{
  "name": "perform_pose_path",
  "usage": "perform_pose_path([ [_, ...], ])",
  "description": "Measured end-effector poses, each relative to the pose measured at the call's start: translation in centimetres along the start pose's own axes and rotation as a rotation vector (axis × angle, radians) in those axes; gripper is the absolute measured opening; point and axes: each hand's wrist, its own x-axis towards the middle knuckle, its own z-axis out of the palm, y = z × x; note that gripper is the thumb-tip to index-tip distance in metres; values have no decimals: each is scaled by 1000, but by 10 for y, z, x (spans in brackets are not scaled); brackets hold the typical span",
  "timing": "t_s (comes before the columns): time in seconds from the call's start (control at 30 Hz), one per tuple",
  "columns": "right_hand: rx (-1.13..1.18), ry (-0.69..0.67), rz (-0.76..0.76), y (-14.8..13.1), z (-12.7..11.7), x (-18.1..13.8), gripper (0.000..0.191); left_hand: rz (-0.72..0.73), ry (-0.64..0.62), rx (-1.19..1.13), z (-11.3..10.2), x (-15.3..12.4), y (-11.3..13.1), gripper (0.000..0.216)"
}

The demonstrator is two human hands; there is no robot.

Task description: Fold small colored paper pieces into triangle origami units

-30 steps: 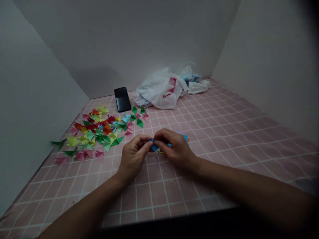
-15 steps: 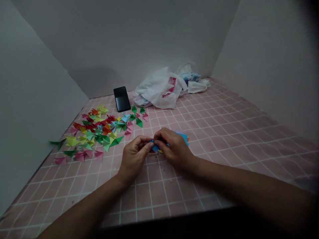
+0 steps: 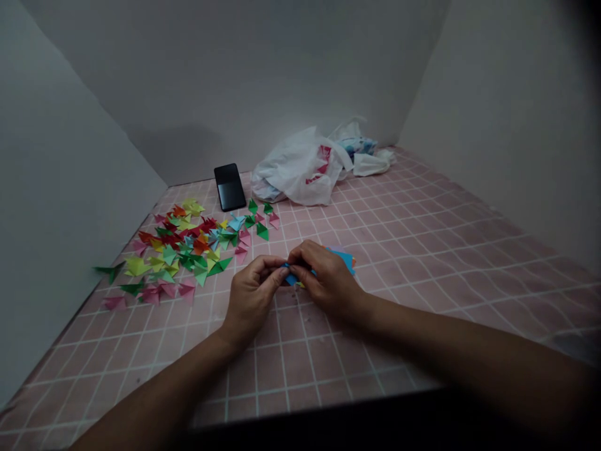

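Between my fingertips is a small folded piece of blue paper [image 3: 290, 279], mostly covered by the fingers. My left hand [image 3: 256, 291] pinches its left side, thumb against the curled fingers. From the other side my right hand [image 3: 326, 282] grips it, the thumb and bent forefinger meeting close to the left thumb. Behind and under the right hand lies a stack of coloured paper sheets [image 3: 346, 260], blue on top, with orange and yellow edges showing. To the left of my hands many folded paper cranes [image 3: 188, 241] in red, yellow, green, pink and light blue lie scattered.
A black phone [image 3: 230, 186] lies behind the folded pieces. Further right are a white plastic bag [image 3: 300, 166] with red print and a crumpled white and blue packet [image 3: 359, 147]. Pale walls enclose the pink checked tablecloth [image 3: 446, 250] at the left, back and right.
My right fingers have shifted very slightly left along the blue paper, covering a bit more of it. Everything else stays where it was.
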Motion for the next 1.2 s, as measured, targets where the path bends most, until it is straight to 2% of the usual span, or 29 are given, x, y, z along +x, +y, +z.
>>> perform_pose_path([
  [0.57, 62, -11, 53, 1, 3, 0, 16, 69, -19, 84, 0, -2, -3, 8],
  [0.8, 205, -21, 195, -2, 2, 1, 10, 117, 17, 114, -1, -2, -1, 7],
  [1.07, 52, -2, 46, -6, -2, 0, 16, 115, 21, 160, -3, -3, 4, 7],
  [1.2, 86, -9, 55, -5, -3, 1, 14, 138, 31, 200, -4, -3, 3, 9],
])
